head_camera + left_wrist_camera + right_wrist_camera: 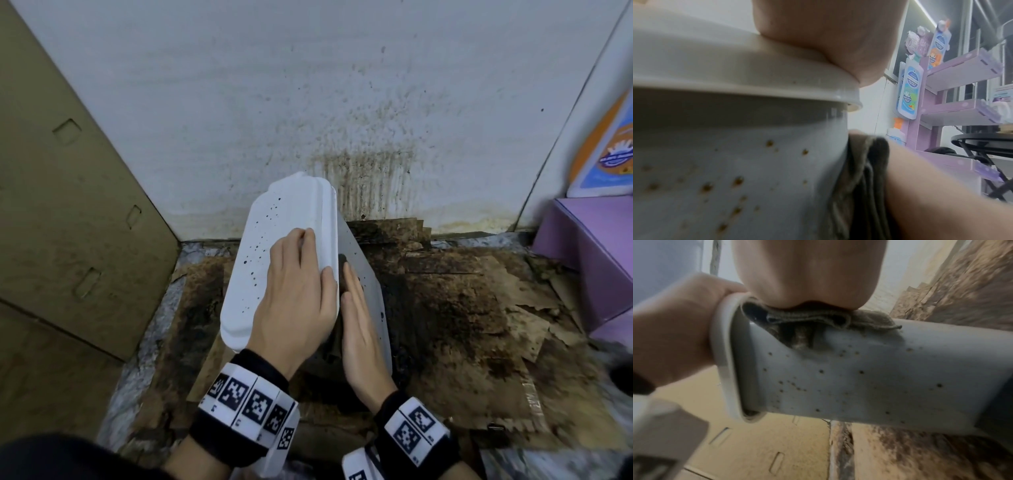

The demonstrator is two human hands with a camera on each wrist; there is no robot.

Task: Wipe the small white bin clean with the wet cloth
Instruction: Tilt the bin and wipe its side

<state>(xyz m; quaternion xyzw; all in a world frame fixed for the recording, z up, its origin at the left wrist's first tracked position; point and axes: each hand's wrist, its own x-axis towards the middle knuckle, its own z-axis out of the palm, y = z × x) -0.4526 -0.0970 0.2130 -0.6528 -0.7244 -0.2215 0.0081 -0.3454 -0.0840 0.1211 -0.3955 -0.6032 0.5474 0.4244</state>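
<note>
The small white bin stands tilted on the floor, its lid facing up and left, and brown spots dot the lid and the grey side. My left hand lies on the lid with the thumb hooked over its rim, gripping it. My right hand presses flat, fingers straight, against the bin's right side with the dark wet cloth under the palm. In the right wrist view the folded cloth sits squeezed between palm and bin just below the rim. The left wrist view shows the cloth beside the spotted wall.
A brown cardboard panel leans at the left. The white wall behind is streaked with brown stains. Soiled, torn cardboard covers the floor under and right of the bin. A purple display shelf stands at the right.
</note>
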